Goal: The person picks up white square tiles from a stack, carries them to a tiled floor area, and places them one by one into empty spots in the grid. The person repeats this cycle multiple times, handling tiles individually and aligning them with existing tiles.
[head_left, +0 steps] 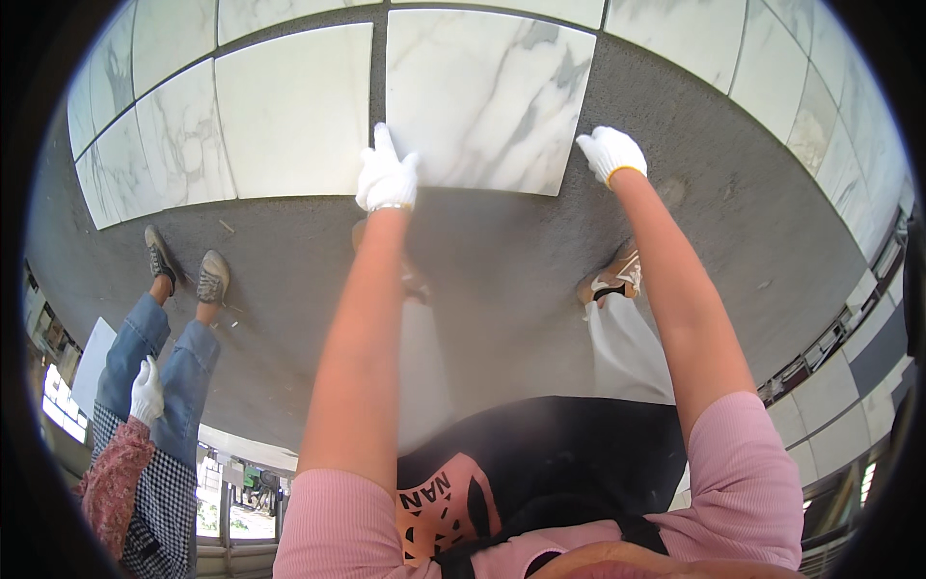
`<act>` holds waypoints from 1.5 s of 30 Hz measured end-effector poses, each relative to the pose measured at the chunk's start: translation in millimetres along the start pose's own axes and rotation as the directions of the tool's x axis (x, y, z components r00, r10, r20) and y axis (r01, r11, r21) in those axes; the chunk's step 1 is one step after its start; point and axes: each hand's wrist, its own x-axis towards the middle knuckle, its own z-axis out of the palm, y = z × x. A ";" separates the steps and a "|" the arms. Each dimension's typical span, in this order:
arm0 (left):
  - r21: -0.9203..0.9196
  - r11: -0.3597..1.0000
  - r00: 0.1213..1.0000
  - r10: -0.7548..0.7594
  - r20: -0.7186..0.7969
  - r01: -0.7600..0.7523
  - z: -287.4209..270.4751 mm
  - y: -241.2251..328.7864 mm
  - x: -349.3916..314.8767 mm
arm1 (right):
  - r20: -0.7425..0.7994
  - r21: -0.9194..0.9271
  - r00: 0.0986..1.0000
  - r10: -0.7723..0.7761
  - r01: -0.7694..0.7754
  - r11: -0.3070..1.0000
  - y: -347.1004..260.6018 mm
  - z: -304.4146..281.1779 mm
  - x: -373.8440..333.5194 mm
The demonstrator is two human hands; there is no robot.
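item: marble-look tile [482, 96], white with grey veining, square, lying flat on the grey bed [540, 251] in the gap between the laid tile on its left [289, 111] and open bed on its right. i judge it stiff, heavy for its thickness, brittle at corners and edges, glazed face likely slick even under gloves. best hold, as i read it: the near edge and corners, flat palms on the face for nudging, no lifting by one corner.

left hand [388, 176]: white glove, laid open on the tile's near left corner, fingers spread and pointing away from me, pressing flat; grips nothing. arm straight, reaching down.

right hand [611, 151]: white glove, fingers curled, at the tile's near right corner just off its edge; i cannot tell whether it clasps the edge or only rests there. arm fully extended.

surround: my feet [610, 280] on the bed behind the tile; more laid tiles [762, 48] in rows along the far side and right; a second person at left, jeans, sneakers [212, 277], a gloved hand [147, 391] hanging by the leg.
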 end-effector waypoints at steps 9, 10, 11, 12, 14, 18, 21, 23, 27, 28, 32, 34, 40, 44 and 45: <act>-0.021 0.983 0.981 0.180 -0.072 -0.182 5.6 -7.4 19.4 | -0.190 0.359 0.975 0.114 -0.039 0.933 -8.8 45.9 -13.7; -0.002 0.978 0.974 0.206 -0.093 -0.207 4.0 -9.8 19.8 | -0.188 0.362 0.975 0.116 -0.042 0.931 -10.3 47.7 -13.8; -0.024 0.966 0.962 0.255 -0.096 -0.258 1.2 -12.0 20.1 | -0.180 0.347 0.977 0.115 -0.046 0.937 -10.6 46.3 -13.8; -0.030 0.952 0.948 0.300 -0.102 -0.305 -2.5 -15.7 19.1 | -0.197 0.303 0.974 0.114 -0.050 0.952 -11.0 43.1 -14.4; -0.163 0.955 0.968 0.243 -0.054 -0.249 -12.6 -27.7 13.7 | -0.119 0.167 0.992 0.051 -0.031 0.985 -12.7 27.3 -14.9; -0.298 0.936 0.958 -0.242 -0.151 0.189 -26.3 -74.8 7.2 | -0.267 0.149 0.963 -0.045 0.088 0.985 -46.9 -15.7 -17.6; -0.581 0.752 0.827 -0.515 -0.223 0.311 -27.8 -141.3 15.4 | -0.364 0.134 0.872 -0.328 0.398 0.908 -111.9 -46.2 -7.0; -0.658 0.679 0.824 -0.545 -0.153 0.327 -30.0 -182.6 40.7 | -0.365 0.115 0.804 -0.469 0.539 0.835 -161.6 -65.1 5.3; -0.848 0.499 0.859 -0.500 -0.115 0.177 -44.1 -236.0 92.9 | -0.315 -0.001 0.748 -0.584 0.615 0.789 -247.0 -87.4 32.6; -0.912 0.390 0.875 -0.477 -0.080 0.129 -48.7 -243.3 103.4 | -0.248 -0.005 0.781 -0.573 0.590 0.807 -265.9 -89.7 41.2; -0.930 0.364 0.881 -0.454 -0.134 0.047 -53.8 -248.9 127.1 | -0.311 -0.096 0.750 -0.584 0.587 0.804 -304.8 -78.8 61.9; -0.976 0.216 0.854 -0.511 -0.096 0.019 -51.4 -245.0 132.1 | -0.290 -0.172 0.782 -0.551 0.524 0.834 -313.8 -73.8 72.0; -0.976 0.080 0.826 -0.549 0.124 0.200 -52.7 -235.6 132.6 | -0.250 -0.231 0.837 -0.486 0.436 0.870 -329.1 -64.9 88.4; -0.947 -0.229 0.781 -0.538 0.316 0.225 -58.2 -235.0 125.3 | -0.283 -0.190 0.837 -0.469 0.431 0.882 -330.7 -65.8 91.8; -0.926 -0.304 0.786 -0.505 0.356 0.224 -57.6 -234.7 123.5 | -0.287 -0.180 0.838 -0.463 0.427 0.886 -329.5 -65.5 92.0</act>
